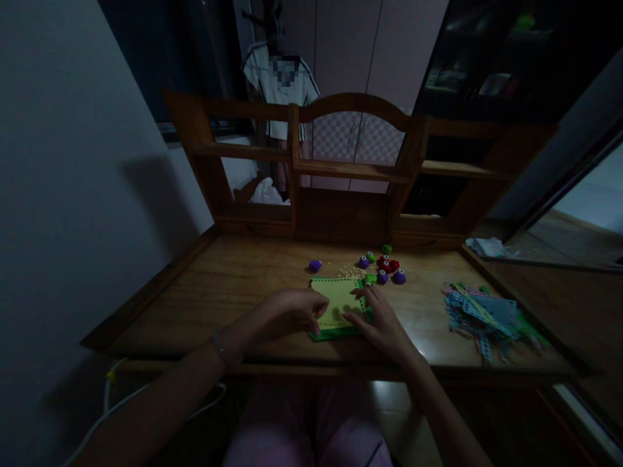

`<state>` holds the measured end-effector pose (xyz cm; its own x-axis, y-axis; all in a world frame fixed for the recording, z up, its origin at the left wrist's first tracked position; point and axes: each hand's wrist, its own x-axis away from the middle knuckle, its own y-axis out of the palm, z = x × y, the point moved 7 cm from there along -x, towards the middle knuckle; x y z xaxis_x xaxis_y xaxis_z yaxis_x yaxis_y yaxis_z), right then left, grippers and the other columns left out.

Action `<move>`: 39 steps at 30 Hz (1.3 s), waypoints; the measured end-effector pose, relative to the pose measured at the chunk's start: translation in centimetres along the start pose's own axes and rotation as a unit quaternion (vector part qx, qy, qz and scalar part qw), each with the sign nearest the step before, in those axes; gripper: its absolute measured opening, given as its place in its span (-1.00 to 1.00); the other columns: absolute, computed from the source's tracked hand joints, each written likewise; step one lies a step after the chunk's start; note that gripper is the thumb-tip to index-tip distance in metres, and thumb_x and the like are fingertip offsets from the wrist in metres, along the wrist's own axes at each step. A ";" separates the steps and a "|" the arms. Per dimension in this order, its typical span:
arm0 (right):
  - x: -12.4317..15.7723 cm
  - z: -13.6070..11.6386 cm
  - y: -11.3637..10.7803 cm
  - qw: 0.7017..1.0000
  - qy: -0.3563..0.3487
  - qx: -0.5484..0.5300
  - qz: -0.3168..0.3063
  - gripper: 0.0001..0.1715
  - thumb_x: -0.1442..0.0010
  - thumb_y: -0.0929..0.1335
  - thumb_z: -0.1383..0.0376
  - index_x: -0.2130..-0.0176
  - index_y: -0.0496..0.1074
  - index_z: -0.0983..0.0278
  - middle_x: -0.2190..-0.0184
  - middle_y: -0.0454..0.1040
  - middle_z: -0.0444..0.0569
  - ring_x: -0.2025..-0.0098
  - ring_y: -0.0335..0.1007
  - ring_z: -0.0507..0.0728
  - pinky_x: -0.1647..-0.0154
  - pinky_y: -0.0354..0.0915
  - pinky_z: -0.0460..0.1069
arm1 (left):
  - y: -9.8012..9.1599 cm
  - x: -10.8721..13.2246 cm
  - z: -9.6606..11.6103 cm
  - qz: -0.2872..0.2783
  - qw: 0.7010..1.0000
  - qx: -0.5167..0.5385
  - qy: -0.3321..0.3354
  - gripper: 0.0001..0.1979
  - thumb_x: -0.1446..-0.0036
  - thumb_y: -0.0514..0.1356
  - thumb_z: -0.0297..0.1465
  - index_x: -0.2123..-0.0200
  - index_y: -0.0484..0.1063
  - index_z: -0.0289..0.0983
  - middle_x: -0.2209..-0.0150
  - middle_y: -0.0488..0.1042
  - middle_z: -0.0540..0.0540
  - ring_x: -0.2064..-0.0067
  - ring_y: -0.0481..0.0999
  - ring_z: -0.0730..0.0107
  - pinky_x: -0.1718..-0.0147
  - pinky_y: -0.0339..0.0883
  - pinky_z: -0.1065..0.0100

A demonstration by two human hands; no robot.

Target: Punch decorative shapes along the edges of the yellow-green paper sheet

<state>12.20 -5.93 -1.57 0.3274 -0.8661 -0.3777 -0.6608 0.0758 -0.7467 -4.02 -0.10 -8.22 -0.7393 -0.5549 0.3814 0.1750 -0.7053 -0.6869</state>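
A yellow sheet with punched edges lies on a green sheet at the middle of the wooden desk. My left hand rests curled on the sheets' left edge, its fingertips pinching the yellow sheet. At the right edge my right hand lies on the sheets with fingers stretched, the tips next to a green punch. Small yellow paper bits lie scattered behind the sheets.
Several small punches, purple, red and green, sit behind the sheets. A pile of punched coloured strips lies at the desk's right. A wooden shelf unit rises at the back. A white cable hangs lower left.
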 end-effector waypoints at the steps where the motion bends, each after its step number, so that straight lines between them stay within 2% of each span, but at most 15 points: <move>1: 0.0 -0.7 0.0 1.000 -0.015 0.022 0.015 -0.48 -0.14 0.35 0.07 -0.04 0.29 0.21 0.04 0.34 0.08 -0.01 0.27 0.22 -0.02 0.23 0.11 | -0.1 0.0 0.1 -0.002 1.000 -0.004 -0.001 -0.59 0.30 0.40 -0.23 0.40 0.31 -0.23 0.49 0.29 0.11 0.40 0.26 0.44 0.53 -0.01 0.46; 5: -0.4 -1.6 1.8 0.993 -0.053 0.104 0.009 -0.26 -0.06 0.39 0.01 -0.15 0.18 0.20 -0.18 0.11 0.16 -0.21 0.02 0.34 -0.16 0.10 0.24 | -0.2 0.0 0.2 0.002 1.000 -0.009 0.005 -0.59 0.30 0.40 -0.23 0.40 0.32 -0.23 0.47 0.31 0.09 0.39 0.28 0.42 0.53 0.00 0.45; 10: -0.7 0.2 3.4 0.992 -0.057 0.109 -0.020 -0.18 -0.03 0.41 0.03 -0.19 0.14 0.18 -0.27 -0.05 0.15 -0.29 -0.14 0.37 -0.17 0.09 0.28 | 0.2 -0.2 -0.7 0.000 1.000 0.005 0.002 -0.57 0.28 0.39 -0.20 0.37 0.32 -0.24 0.43 0.33 0.08 0.37 0.28 0.43 0.50 0.02 0.45; 14: -0.5 1.5 3.0 0.993 -0.044 0.105 -0.033 -0.13 0.02 0.44 0.01 -0.18 0.15 0.18 -0.30 -0.12 0.17 -0.29 -0.14 0.38 -0.18 0.05 0.30 | 0.2 -0.1 -0.6 -0.008 1.000 -0.013 0.005 -0.60 0.23 0.37 -0.20 0.36 0.31 -0.23 0.43 0.32 0.08 0.37 0.27 0.43 0.48 0.03 0.44; 20: -0.3 3.0 2.4 0.992 -0.037 0.109 -0.050 -0.18 0.02 0.44 0.00 -0.16 0.20 0.16 -0.32 -0.16 0.17 -0.31 -0.19 0.36 -0.19 0.03 0.29 | -0.1 0.4 0.2 -0.015 1.000 -0.014 0.001 -0.60 0.24 0.37 -0.22 0.36 0.30 -0.22 0.42 0.31 0.08 0.34 0.27 0.40 0.51 0.01 0.45; 29: 0.5 5.0 0.8 0.989 -0.030 0.132 -0.054 -0.21 -0.01 0.41 -0.01 -0.17 0.21 0.13 -0.34 -0.26 0.06 -0.33 -0.26 0.33 -0.23 0.00 0.25 | -0.3 0.7 0.6 -0.008 1.000 -0.008 0.021 -0.60 0.24 0.37 -0.22 0.37 0.29 -0.24 0.41 0.31 0.09 0.33 0.28 0.42 0.51 0.02 0.46; 35: 1.1 6.0 -0.4 0.990 -0.030 0.129 -0.043 -0.22 -0.02 0.42 0.02 -0.18 0.20 0.12 -0.34 -0.21 0.06 -0.34 -0.30 0.34 -0.21 0.05 0.26 | -0.3 0.7 0.8 -0.010 1.000 -0.016 0.004 -0.60 0.26 0.39 -0.23 0.38 0.30 -0.23 0.42 0.30 0.07 0.33 0.28 0.41 0.50 0.01 0.46; 37: 1.5 5.9 -0.9 0.992 -0.033 0.113 -0.035 -0.31 -0.09 0.39 0.06 -0.17 0.22 0.12 -0.32 -0.12 0.04 -0.33 -0.22 0.31 -0.22 0.04 0.26 | -0.3 0.7 0.7 -0.012 1.000 -0.018 -0.003 -0.60 0.26 0.39 -0.24 0.38 0.30 -0.23 0.43 0.30 0.07 0.34 0.27 0.42 0.50 0.01 0.45; 39: 2.2 5.5 -1.8 0.995 -0.031 0.090 -0.012 -0.49 -0.23 0.27 0.13 -0.16 0.23 0.11 -0.28 0.02 0.01 -0.30 -0.09 0.25 -0.26 -0.04 0.27 | -0.3 0.8 0.5 -0.007 1.000 -0.017 -0.010 -0.61 0.26 0.39 -0.25 0.37 0.31 -0.23 0.43 0.30 0.07 0.36 0.27 0.43 0.50 0.01 0.45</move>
<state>17.85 -5.30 -4.05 0.3857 -0.8371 -0.3879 -0.5229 0.1481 -0.8394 -4.39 -0.54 -7.38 -0.7287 -0.5533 0.4036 0.1421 -0.6986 -0.7013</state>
